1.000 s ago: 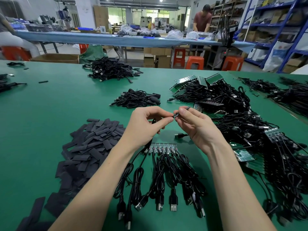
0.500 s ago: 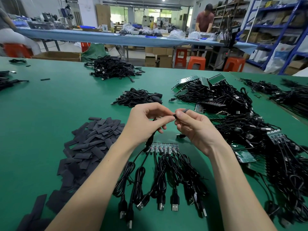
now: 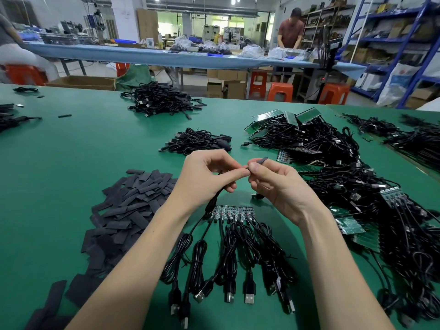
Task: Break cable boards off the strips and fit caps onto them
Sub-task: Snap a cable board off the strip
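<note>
From my head camera, I looked down at the green table [image 3: 71, 175]. My left hand [image 3: 204, 177] and my right hand [image 3: 281, 184] were up over the table, fingertips almost touching. My right hand pinched a small dark cap [image 3: 259, 160] with finger and thumb, and one end of the cap stuck out past my fingers. My left hand pinched the end of a black cable [image 3: 214, 201], which hung down from my fingers to the table. The little board at the cable's end was hidden between my fingers, so I could not tell if the cap was on it.

Right under my hands lay a strip of cable boards [image 3: 232, 214] flat on the table. Its black cables ran back toward me and ended in USB plugs [image 3: 248, 297].

To my left was a heap of flat black caps [image 3: 128, 210]. To my right was a big pile of more strips and cables [image 3: 357, 186]. A small bunch of cables [image 3: 197, 140] lay just past my hands, and a bigger bunch [image 3: 159, 100] lay farther away.

Beyond my table was a long blue table [image 3: 142, 54], and a person [image 3: 290, 36] stood behind it.
</note>
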Tool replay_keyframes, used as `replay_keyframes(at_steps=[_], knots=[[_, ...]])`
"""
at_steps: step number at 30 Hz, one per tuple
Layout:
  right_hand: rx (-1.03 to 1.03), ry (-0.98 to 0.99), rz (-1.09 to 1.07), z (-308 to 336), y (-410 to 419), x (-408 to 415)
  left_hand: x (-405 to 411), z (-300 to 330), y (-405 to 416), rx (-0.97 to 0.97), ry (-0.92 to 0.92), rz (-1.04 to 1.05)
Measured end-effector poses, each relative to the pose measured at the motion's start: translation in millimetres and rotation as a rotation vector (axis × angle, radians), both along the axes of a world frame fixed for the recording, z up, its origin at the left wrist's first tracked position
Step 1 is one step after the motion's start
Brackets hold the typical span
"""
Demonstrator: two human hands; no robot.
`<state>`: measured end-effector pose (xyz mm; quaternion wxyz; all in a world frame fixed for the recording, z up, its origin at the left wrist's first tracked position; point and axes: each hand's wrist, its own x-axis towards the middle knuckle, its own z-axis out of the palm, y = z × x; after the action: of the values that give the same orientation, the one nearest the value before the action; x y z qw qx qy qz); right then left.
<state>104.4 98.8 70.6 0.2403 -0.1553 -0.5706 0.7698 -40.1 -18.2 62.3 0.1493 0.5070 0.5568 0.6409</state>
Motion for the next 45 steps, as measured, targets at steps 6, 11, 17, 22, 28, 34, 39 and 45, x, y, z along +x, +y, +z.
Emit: replay_keyframes(at_steps=[6,11,17,22,28,34,39,45], knots=[[0.020,0.187,-0.161,3.6,-6.4,-7.4,-0.1,-2.7,1.2,0.037,-0.085,0.048],[0.070,0.227,-0.246,3.9,-12.0,-12.2,0.6,-3.8,2.5,0.033,-0.084,0.045],[0.021,0.229,-0.231,4.3,-14.4,-14.0,-0.5,-3.8,2.0,0.032,-0.072,0.062],[0.046,0.230,-0.262,5.5,-16.4,-15.2,-2.1,-4.3,0.7,0.013,-0.068,0.079],[0.081,0.228,-0.261,6.7,-15.6,-13.9,-1.2,-3.7,1.1,0.014,-0.067,0.077],[0.054,0.261,-0.295,4.2,-19.8,-17.8,-0.8,-2.6,0.5,0.028,-0.069,0.077],[0.024,0.241,-0.283,4.0,-19.7,-17.8,-2.1,-2.0,0.0,0.018,-0.060,0.065],[0.041,0.207,-0.272,2.8,-19.8,-20.5,-3.3,-4.8,0.5,0.011,-0.062,0.048]])
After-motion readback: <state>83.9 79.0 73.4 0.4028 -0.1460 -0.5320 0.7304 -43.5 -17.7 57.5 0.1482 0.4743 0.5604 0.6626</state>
